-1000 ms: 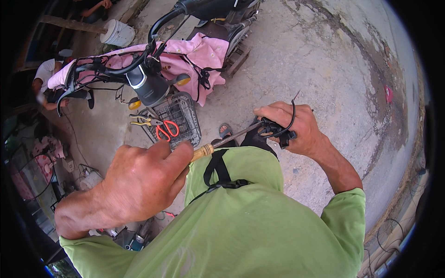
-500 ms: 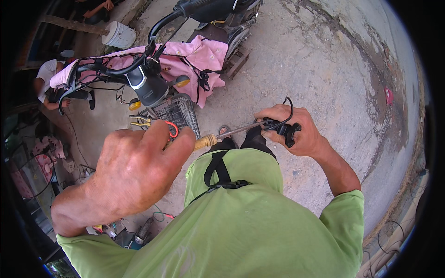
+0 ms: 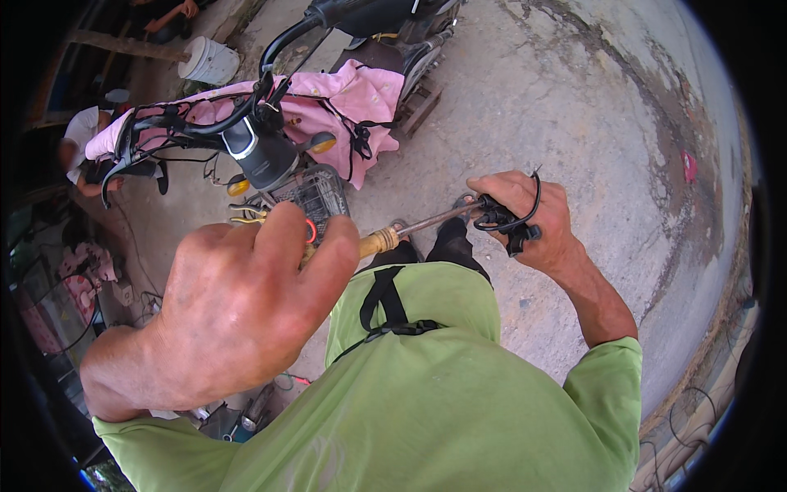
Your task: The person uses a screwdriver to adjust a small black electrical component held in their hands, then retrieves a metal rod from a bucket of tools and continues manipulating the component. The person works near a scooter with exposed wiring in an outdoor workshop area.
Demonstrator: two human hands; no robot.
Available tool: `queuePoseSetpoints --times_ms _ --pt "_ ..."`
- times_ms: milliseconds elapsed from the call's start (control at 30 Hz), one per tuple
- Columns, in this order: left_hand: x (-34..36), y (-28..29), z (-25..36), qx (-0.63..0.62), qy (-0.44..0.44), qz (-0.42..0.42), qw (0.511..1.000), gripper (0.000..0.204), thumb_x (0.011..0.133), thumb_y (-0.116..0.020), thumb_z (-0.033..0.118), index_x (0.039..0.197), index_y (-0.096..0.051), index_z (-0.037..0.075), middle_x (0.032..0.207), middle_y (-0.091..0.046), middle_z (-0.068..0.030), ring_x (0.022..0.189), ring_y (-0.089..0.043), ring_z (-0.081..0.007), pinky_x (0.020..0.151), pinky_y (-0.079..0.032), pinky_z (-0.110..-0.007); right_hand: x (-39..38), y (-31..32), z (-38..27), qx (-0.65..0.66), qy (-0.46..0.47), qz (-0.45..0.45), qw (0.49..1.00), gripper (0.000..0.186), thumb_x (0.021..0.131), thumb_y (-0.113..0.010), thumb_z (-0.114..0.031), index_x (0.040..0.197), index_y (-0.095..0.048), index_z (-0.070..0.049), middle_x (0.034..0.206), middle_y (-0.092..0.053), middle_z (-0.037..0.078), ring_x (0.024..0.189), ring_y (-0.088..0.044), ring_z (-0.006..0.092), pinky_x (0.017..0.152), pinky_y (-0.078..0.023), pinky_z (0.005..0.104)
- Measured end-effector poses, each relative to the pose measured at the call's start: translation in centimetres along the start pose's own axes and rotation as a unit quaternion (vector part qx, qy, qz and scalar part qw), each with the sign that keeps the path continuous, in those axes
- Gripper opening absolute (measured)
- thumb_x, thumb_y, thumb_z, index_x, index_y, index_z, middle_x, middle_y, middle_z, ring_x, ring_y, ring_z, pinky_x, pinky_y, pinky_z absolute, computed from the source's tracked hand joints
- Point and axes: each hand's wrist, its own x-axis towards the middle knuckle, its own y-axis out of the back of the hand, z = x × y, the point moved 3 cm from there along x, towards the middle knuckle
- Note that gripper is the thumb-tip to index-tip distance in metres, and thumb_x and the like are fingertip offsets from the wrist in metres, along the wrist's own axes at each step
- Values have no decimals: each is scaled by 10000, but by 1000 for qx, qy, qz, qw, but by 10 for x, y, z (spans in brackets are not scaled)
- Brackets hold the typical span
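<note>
My left hand (image 3: 238, 303) is closed around the yellowish handle of a screwdriver (image 3: 380, 243), whose shaft points right. The shaft's tip meets a small black clamp-like part (image 3: 497, 215) with a short black cable looping off it. That part sits in my right hand (image 3: 541, 220), gripped between thumb and fingers; its exact kind is unclear, and the tip's contact point is hard to make out. Beyond my left knuckles show yellow-handled pliers (image 3: 248, 215) and a red loop (image 3: 311, 230), both partly hidden by the hand.
Ahead stands a two-wheeler with black handlebars (image 3: 217, 127), a pink cover (image 3: 344, 90) and a front wire basket (image 3: 316, 193). A white bucket (image 3: 209, 61) and a seated person (image 3: 86, 135) are at far left. Tools and cables lie on the ground at lower left.
Both hands have shifted slightly right with the screwdriver and the black part. The right hand has turned the part, so its cable loop now lies more across the fingers.
</note>
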Motion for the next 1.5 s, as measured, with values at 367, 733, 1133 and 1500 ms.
queuePoseSetpoints --times_ms 367,733,1133,1500 --pt "10 -12 -21 27 4 71 997 462 798 -761 72 1252 -675 78 754 -432 -50 546 -503 -214 495 -397 -387 21 1 14 112 -90 -31 989 638 714 -867 -103 1318 -668 -47 1046 -689 143 951 -681 311 855 -523 405" --pt "3 -5 -28 60 -48 93 993 495 769 -770 146 1253 -690 84 761 -427 -22 613 -486 -182 529 -358 -362 8 6 -4 495 -313 -172 792 604 891 -847 -285 1341 -576 13 1171 -704 70 1076 -648 166 905 -543 341" --pt "9 -15 -25 30 -60 48 997 362 815 -777 258 1125 -690 93 757 -423 -2 552 -491 -136 466 -373 -318 13 2 -2 275 -145 -144 940 303 907 -836 -239 1023 -675 -10 887 -677 134 780 -655 278 683 -504 385" --pt "20 -43 -29 -313 84 -92 942 255 933 -782 187 1099 -710 8 789 -628 -169 643 -625 -364 589 -494 -447 22 -8 1 99 -16 -46 994 252 814 -861 -177 933 -665 -73 841 -633 77 676 -664 277 555 -510 393"
